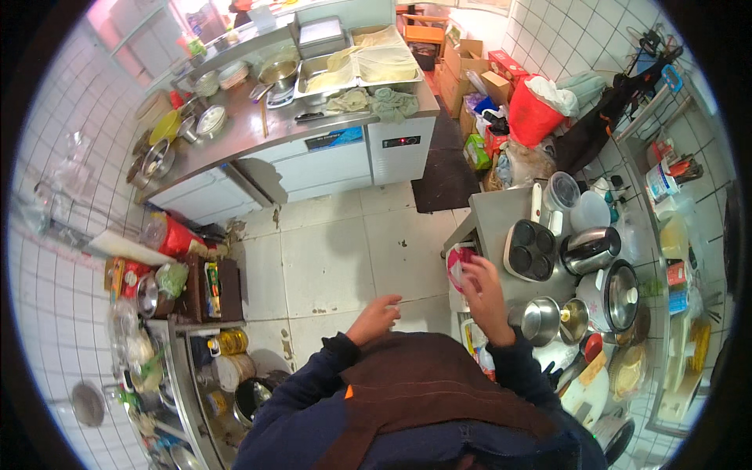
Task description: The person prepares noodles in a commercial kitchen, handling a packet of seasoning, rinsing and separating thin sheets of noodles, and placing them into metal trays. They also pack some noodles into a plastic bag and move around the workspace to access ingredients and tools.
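My left hand (376, 320) is in front of the brown apron (423, 376), over the tiled floor, with loosely bent fingers and nothing in it. Further to the right, my right hand (487, 296) is raised at the left edge of the steel side table (490, 217). Its fingers are apart and look empty. Behind those fingers is a red and white bag (453, 264) below the tabletop; whether they touch it I cannot tell. The nearest items on the table are a four-hole frying pan (530, 249) and a steel pot (540, 320).
An electric kettle (590, 249) and a lidded cooker (608, 296) stand further right. Across the floor (323, 252) runs a steel counter (247, 135) with cloth-covered trays (388, 64) and bowls. Cartons (461, 76) and a red sack (531, 111) crowd the back right. Low shelves (188, 382) hold an oil bottle (230, 342).
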A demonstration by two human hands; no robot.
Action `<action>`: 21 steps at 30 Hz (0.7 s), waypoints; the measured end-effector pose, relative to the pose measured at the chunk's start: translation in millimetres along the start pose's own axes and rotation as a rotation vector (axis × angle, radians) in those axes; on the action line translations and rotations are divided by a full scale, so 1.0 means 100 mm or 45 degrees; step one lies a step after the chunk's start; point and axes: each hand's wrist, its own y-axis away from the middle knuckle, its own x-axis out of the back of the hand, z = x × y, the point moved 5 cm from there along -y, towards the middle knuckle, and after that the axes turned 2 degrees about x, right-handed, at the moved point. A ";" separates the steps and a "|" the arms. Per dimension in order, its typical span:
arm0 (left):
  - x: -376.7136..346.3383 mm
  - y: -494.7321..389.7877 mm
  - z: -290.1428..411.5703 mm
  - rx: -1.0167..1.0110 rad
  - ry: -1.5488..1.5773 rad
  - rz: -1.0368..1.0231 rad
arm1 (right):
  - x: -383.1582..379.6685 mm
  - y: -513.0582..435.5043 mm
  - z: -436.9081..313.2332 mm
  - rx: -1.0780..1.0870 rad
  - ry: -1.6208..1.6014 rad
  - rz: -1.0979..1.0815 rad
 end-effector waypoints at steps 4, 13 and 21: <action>0.74 -0.13 -0.01 -0.034 -0.082 0.115 | -0.78 -1.19 0.51 -0.120 -0.109 -0.059; 1.77 -0.67 -0.16 0.200 0.312 0.376 | -2.23 -4.38 1.37 0.101 0.001 -0.013; 2.63 -1.11 0.34 0.347 0.345 0.705 | -3.50 -6.41 1.49 -0.057 0.412 0.052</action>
